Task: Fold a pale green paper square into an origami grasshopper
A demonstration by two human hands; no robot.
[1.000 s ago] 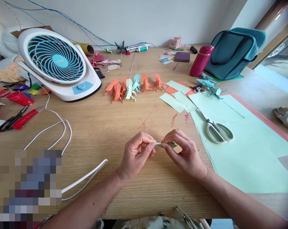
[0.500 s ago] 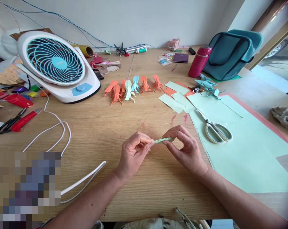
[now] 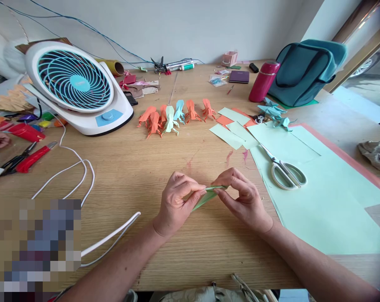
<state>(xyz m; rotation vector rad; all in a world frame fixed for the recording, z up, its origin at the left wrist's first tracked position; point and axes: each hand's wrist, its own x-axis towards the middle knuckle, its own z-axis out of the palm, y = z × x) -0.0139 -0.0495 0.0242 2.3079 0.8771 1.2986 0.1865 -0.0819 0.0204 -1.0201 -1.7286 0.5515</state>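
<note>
scissors [image 3: 285, 172] and paper figures [image 3: 174, 115] nearby

Roughly seven origami figures [image 3: 174, 115] in a row, two scissors [image 3: 284, 171], one fan [image 3: 75, 84].

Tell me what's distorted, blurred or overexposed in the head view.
Head view: wide-angle lens bends the table edge and stretches the corners; a pixelated block masks the lower left; the window area at right is bright; hands and folded green paper are sharp.
</note>
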